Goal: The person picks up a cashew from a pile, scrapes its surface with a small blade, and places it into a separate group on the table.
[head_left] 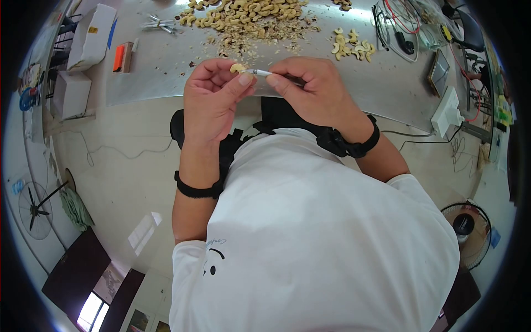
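Here, curled inward, the left hand (213, 97) pinches a cashew (238, 67) and the right hand (318, 86) a slim tool (261, 72).

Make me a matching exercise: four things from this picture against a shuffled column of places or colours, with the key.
1. Lone cashew
2. Thin tool
3. Power strip
4. Left wristband

A. Black
B. By the right-hand end of the table
C. Between the fingertips of the left hand
D. Pinched in the right hand

Pairs: 1-C, 2-D, 3-B, 4-A
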`<move>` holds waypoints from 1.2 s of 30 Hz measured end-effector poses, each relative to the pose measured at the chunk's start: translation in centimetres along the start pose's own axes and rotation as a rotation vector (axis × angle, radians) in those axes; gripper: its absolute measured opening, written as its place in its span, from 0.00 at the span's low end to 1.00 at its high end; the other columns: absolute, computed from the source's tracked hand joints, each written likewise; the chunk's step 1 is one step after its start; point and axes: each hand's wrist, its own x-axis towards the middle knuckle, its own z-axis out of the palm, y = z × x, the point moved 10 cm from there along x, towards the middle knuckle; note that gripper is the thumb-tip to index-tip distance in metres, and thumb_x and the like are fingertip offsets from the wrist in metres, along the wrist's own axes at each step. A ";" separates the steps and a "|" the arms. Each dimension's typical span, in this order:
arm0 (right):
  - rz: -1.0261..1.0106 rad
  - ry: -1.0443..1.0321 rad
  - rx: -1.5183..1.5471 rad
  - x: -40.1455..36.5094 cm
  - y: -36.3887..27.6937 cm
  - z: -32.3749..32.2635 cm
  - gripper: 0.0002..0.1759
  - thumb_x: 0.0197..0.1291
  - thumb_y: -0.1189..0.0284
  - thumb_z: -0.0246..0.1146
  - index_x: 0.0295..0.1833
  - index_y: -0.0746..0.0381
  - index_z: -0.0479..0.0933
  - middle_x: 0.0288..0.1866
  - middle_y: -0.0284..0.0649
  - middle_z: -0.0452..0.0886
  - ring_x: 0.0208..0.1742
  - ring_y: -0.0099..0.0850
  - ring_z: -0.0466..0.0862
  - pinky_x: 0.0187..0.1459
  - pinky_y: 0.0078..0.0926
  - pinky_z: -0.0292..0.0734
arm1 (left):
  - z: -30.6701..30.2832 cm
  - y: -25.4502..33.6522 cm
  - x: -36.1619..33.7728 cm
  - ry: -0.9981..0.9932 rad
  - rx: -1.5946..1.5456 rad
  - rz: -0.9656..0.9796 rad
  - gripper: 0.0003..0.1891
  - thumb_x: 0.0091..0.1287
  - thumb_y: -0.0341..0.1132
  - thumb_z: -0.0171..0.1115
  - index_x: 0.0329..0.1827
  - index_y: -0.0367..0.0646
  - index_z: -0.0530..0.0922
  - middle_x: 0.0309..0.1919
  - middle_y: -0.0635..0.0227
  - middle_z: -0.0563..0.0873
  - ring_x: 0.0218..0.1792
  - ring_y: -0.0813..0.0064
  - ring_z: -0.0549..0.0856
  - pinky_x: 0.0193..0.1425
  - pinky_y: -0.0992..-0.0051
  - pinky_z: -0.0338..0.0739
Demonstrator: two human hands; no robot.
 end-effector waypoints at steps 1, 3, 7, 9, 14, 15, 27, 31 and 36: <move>-0.003 0.003 0.004 0.0 -0.1 0.0 0.08 0.65 0.70 0.70 0.41 0.65 0.86 0.28 0.43 0.84 0.26 0.36 0.82 0.30 0.32 0.76 | -0.1 0.0 0.0 -0.003 0.004 0.001 0.14 0.68 0.18 0.71 0.54 0.36 0.80 0.42 0.61 0.90 0.44 0.69 0.93 0.48 0.70 0.93; -0.008 0.016 -0.002 0.0 -0.1 -0.2 0.08 0.65 0.70 0.70 0.41 0.65 0.86 0.28 0.43 0.84 0.26 0.36 0.83 0.30 0.32 0.76 | 0.1 -0.1 0.1 -0.008 0.011 0.000 0.13 0.68 0.18 0.71 0.53 0.36 0.80 0.42 0.61 0.91 0.43 0.70 0.93 0.47 0.70 0.93; -0.008 0.068 -0.010 0.0 0.7 -0.4 0.08 0.65 0.70 0.70 0.41 0.65 0.86 0.28 0.43 0.84 0.25 0.36 0.83 0.30 0.32 0.76 | 0.7 0.1 -0.2 -0.052 0.084 0.019 0.12 0.70 0.19 0.69 0.53 0.36 0.81 0.43 0.60 0.91 0.43 0.70 0.93 0.45 0.73 0.91; 0.002 0.064 0.007 -0.1 0.8 -0.5 0.08 0.65 0.70 0.70 0.41 0.65 0.86 0.28 0.43 0.84 0.26 0.36 0.83 0.30 0.32 0.76 | 0.8 0.1 -0.2 -0.065 0.123 0.034 0.11 0.71 0.19 0.68 0.54 0.36 0.81 0.43 0.60 0.91 0.43 0.70 0.93 0.45 0.73 0.91; -0.031 -0.022 -0.003 -0.2 0.1 -0.4 0.08 0.65 0.70 0.70 0.39 0.64 0.86 0.28 0.43 0.85 0.26 0.37 0.83 0.30 0.32 0.77 | 0.4 0.2 -0.2 -0.019 0.146 0.036 0.12 0.70 0.18 0.68 0.55 0.35 0.81 0.43 0.60 0.91 0.42 0.70 0.93 0.44 0.73 0.91; -0.035 -0.017 -0.009 -0.2 0.1 -0.5 0.08 0.65 0.70 0.70 0.39 0.64 0.86 0.29 0.43 0.85 0.26 0.37 0.83 0.30 0.32 0.77 | 0.5 0.3 -0.2 -0.024 0.161 0.042 0.12 0.70 0.18 0.68 0.55 0.35 0.81 0.42 0.60 0.91 0.41 0.71 0.93 0.44 0.73 0.91; 0.028 0.040 0.023 -0.4 1.2 -0.8 0.07 0.66 0.70 0.70 0.40 0.63 0.86 0.28 0.43 0.84 0.26 0.35 0.82 0.30 0.31 0.76 | 1.2 1.0 -0.6 0.044 0.208 0.032 0.17 0.63 0.18 0.76 0.54 0.34 0.84 0.39 0.61 0.92 0.36 0.76 0.90 0.43 0.75 0.90; -0.052 0.001 0.022 -0.4 0.1 -0.7 0.07 0.66 0.69 0.70 0.40 0.63 0.86 0.28 0.42 0.84 0.27 0.35 0.83 0.31 0.31 0.76 | 0.9 0.9 -0.4 0.005 0.256 0.057 0.16 0.68 0.19 0.71 0.58 0.34 0.82 0.42 0.60 0.91 0.41 0.72 0.92 0.44 0.74 0.90; -0.085 0.007 -0.036 -0.1 -0.3 -0.6 0.08 0.66 0.69 0.70 0.39 0.63 0.86 0.28 0.42 0.84 0.26 0.36 0.83 0.31 0.32 0.77 | 0.8 1.0 -0.5 -0.004 0.251 0.060 0.16 0.68 0.19 0.72 0.57 0.34 0.82 0.42 0.60 0.91 0.41 0.72 0.92 0.45 0.74 0.90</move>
